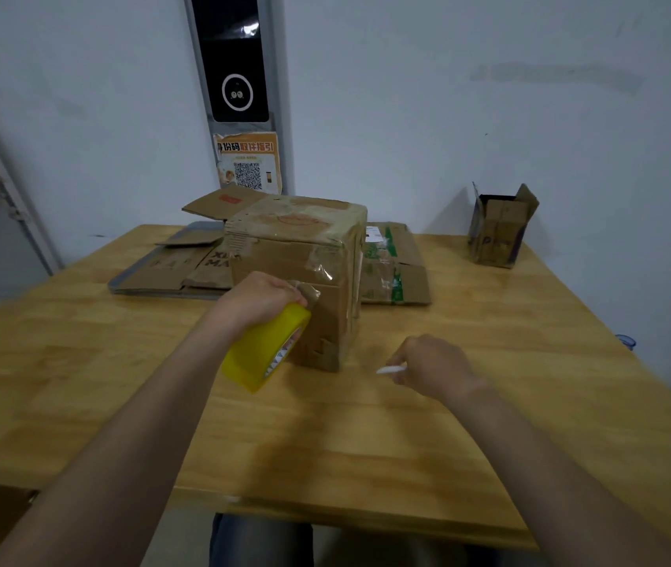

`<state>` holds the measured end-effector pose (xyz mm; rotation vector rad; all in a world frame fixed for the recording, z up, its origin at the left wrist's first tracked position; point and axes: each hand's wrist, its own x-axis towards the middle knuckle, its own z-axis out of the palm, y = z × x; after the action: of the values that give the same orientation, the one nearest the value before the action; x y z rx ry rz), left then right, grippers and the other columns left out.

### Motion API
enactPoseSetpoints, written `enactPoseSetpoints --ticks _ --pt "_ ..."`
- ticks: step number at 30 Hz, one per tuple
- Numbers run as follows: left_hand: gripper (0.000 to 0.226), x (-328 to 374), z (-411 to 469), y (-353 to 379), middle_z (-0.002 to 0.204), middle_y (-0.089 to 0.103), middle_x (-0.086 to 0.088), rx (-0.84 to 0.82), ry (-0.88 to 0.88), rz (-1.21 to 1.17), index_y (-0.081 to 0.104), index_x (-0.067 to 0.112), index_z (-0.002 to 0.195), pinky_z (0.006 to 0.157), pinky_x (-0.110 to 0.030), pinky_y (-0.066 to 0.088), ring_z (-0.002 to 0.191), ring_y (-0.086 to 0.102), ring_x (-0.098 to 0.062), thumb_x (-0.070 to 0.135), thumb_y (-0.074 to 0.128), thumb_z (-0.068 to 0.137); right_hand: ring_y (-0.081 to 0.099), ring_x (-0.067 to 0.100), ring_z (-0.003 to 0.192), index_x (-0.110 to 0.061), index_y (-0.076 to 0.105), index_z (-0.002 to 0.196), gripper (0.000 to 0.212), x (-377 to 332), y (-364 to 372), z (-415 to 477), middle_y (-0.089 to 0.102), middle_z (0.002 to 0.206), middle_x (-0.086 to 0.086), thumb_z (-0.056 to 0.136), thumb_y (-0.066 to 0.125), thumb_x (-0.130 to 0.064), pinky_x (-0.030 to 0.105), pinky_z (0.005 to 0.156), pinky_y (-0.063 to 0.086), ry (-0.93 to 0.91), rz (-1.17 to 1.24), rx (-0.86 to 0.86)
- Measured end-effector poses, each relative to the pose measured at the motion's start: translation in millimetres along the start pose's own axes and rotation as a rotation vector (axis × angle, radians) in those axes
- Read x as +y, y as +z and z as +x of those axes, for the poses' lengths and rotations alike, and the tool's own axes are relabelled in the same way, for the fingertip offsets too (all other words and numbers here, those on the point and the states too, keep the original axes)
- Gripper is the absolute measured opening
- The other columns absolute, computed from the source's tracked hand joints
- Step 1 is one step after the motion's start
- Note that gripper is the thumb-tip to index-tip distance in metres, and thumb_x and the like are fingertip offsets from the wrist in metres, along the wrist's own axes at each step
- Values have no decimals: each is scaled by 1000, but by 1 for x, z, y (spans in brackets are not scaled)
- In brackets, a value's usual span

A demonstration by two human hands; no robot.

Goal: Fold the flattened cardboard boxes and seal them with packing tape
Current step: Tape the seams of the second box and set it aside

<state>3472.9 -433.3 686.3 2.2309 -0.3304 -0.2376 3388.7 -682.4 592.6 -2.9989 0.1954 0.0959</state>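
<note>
A folded brown cardboard box [305, 255] stands on the wooden table [366, 435], its top and near side covered with clear tape. My left hand [260, 298] grips a yellow roll of packing tape [262, 349] against the box's near face, where a strip of clear tape runs from the roll up the side. To the right of the box, just above the table, my right hand [427, 368] holds a small white cutter [390, 369], its tip pointing left.
Flattened cardboard boxes [178, 266] lie on a grey tray [121, 286] behind the box at left. Another flattened box with green tape [395, 263] lies at right. A small open carton [499, 229] stands at the far right of the table.
</note>
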Motion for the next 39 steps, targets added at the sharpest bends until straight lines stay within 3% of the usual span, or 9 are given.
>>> enactPoseSetpoints --ticks 6,11,14,16,19,24,29,36,39 --pt "19 3 -12 -1 128 61 9 10 14 -52 81 34 81 107 -44 45 115 56 -25 30 68 94 61 26 119 -30 65 134 39 2 6 -1 63 131 2 96 67 -32 37 88 50 10 -50 9" --pt "28 -4 -18 -7 123 67 -3 82 4 -51 75 37 75 101 -46 51 109 61 -26 32 61 99 61 26 118 -22 62 136 36 -18 -44 14 64 129 4 102 58 -31 41 91 52 -221 232 439" --pt "43 -9 -18 -12 91 70 7 97 15 -86 76 39 61 63 -24 57 73 69 -8 30 61 100 43 19 139 -20 49 150 46 -38 -74 32 49 150 1 107 47 -37 43 112 41 -319 424 614" --pt "46 -11 -18 -13 70 67 15 101 5 -131 76 34 58 38 -14 45 47 64 2 26 61 100 31 18 147 -22 45 154 51 -51 -84 45 41 159 -2 108 40 -44 40 120 28 -347 467 612" --pt "34 -11 -18 -14 60 64 14 97 7 -172 76 26 71 33 -12 40 44 62 5 22 60 102 32 20 142 -30 51 149 48 -66 -86 66 46 156 -8 109 35 -49 41 117 26 -352 395 619" --pt "26 -13 -12 -16 85 77 -3 49 6 -206 82 17 92 39 -15 46 55 69 -3 24 59 103 41 20 123 -36 63 137 39 -73 -72 85 59 143 -15 104 48 -51 47 100 41 -324 466 779" --pt "25 -17 -1 -12 69 74 13 25 -8 -253 81 18 93 39 -16 47 54 70 -4 25 59 102 44 22 115 -33 64 134 55 -76 -61 92 61 137 -12 94 46 -67 47 91 45 -298 402 864" --pt "22 -19 -1 -11 63 72 13 31 -11 -309 78 19 97 37 -15 45 47 66 -4 27 59 103 42 26 116 -27 50 139 93 -83 -46 94 50 141 -1 65 68 -80 46 96 46 -310 353 845" --pt "17 -21 -2 -13 60 72 11 47 -35 -407 73 16 106 37 -17 46 46 67 -6 27 60 102 41 24 116 -28 50 140 90 -80 -53 88 49 141 -3 70 60 -84 43 96 40 -311 280 789"
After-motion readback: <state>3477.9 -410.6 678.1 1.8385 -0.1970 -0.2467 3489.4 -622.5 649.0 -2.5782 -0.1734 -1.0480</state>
